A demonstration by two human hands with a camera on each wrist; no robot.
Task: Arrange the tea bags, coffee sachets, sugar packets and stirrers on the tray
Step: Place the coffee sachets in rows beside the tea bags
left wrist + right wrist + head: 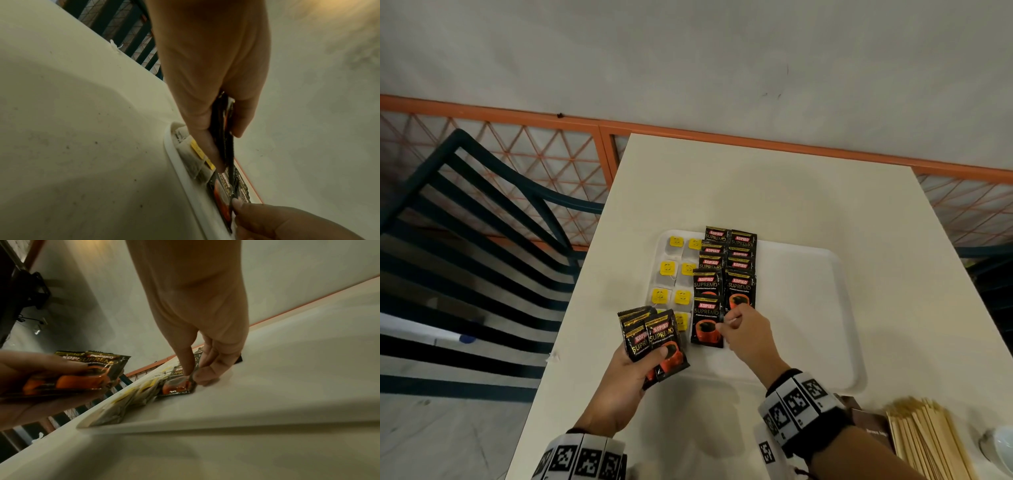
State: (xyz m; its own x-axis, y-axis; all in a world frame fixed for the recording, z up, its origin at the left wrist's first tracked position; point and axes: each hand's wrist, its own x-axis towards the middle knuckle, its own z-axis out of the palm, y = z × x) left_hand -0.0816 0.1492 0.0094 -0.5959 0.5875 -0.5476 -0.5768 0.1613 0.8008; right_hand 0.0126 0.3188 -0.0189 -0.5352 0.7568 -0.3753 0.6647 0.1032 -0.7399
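A white tray (825,308) lies on the cream table (756,192). Tea bags (667,270) with yellow tags fill its left side, with two columns of black coffee sachets (739,267) beside them. My left hand (633,373) grips a small stack of coffee sachets (654,339) above the tray's near left corner. My right hand (729,322) pinches the right edge of the nearest sachet (707,329) in the left column, which lies flat on the tray. The right wrist view shows thumb and fingers (205,374) on that sachet (176,384).
A bundle of wooden stirrers (928,442) and a brown box (869,425) lie at the near right, beside a white cup (1000,445). A dark slatted chair (465,240) stands to the left of the table. The tray's right half is bare.
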